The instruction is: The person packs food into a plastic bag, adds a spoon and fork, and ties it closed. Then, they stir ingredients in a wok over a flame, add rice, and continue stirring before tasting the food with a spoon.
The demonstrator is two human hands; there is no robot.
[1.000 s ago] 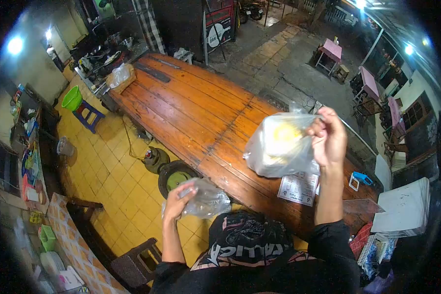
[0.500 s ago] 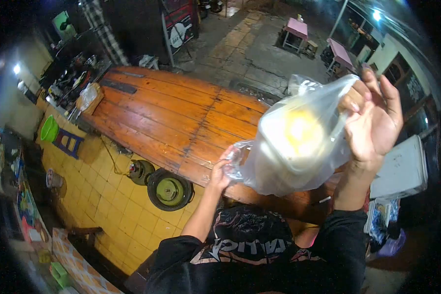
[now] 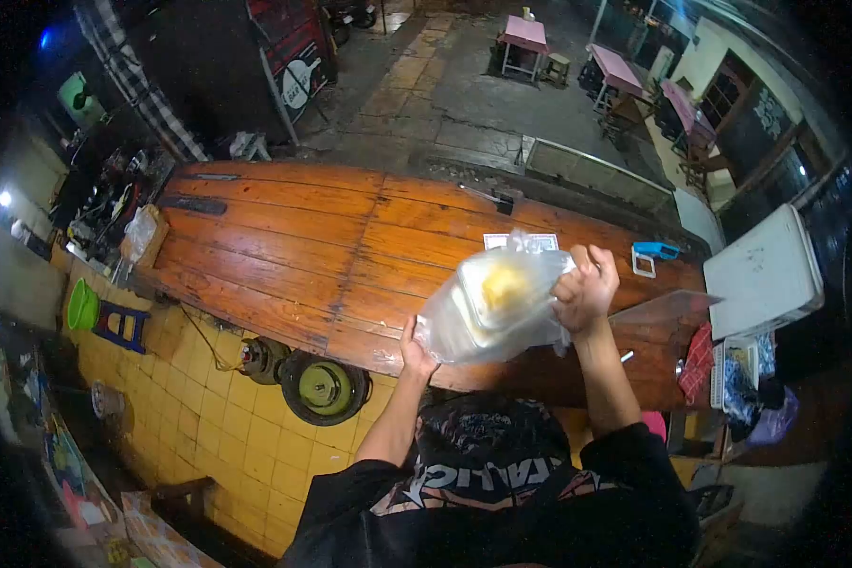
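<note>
A translucent plastic bag (image 3: 530, 327) hangs between my two hands above the wooden counter. Through its film show pale box-like containers (image 3: 471, 301), one above another, with something yellow on the upper one. My right hand (image 3: 585, 289) is closed on the bag's gathered top right side. At the bag's lower left corner, my left hand (image 3: 417, 348) pinches the plastic between thumb and fingers. Motion blurs the contents a little.
The wooden counter (image 3: 284, 237) runs from left to right beneath the bag. A blue-handled tool (image 3: 655, 250) and a white sheet (image 3: 497, 240) lie beyond the bag. A white box (image 3: 765, 270) stands at the right; a green gas cylinder (image 3: 327, 386) is on the floor.
The bag has come down and left, closer to the counter. My right hand has lowered, its raised fingers now curled in. My left hand has shifted slightly left and down.
</note>
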